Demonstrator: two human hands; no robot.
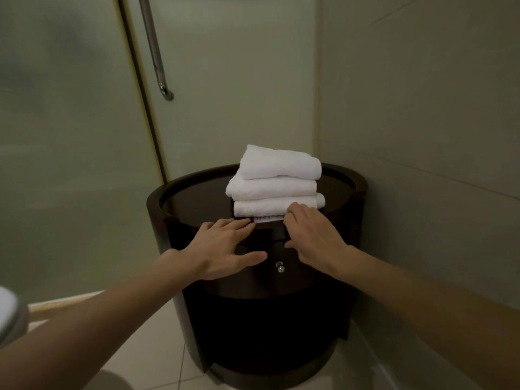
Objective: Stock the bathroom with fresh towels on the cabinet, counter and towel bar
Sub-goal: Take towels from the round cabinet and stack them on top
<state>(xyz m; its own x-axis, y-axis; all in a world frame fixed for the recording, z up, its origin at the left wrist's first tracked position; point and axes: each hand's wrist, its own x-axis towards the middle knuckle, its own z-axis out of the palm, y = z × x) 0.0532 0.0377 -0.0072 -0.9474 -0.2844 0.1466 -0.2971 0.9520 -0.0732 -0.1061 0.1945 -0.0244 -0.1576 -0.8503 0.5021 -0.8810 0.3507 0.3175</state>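
The stack of towels [277, 182] fills the middle of the cabinet [197, 201] top. Bare dark surface lies free toward frame left, with only a narrow strip toward frame right. The wall [422, 136] closes in at right, the glass door [70, 136] and its metal handle [157, 66] at upper left. The left hand [225, 249] and right hand [312, 237] crowd the front edge.
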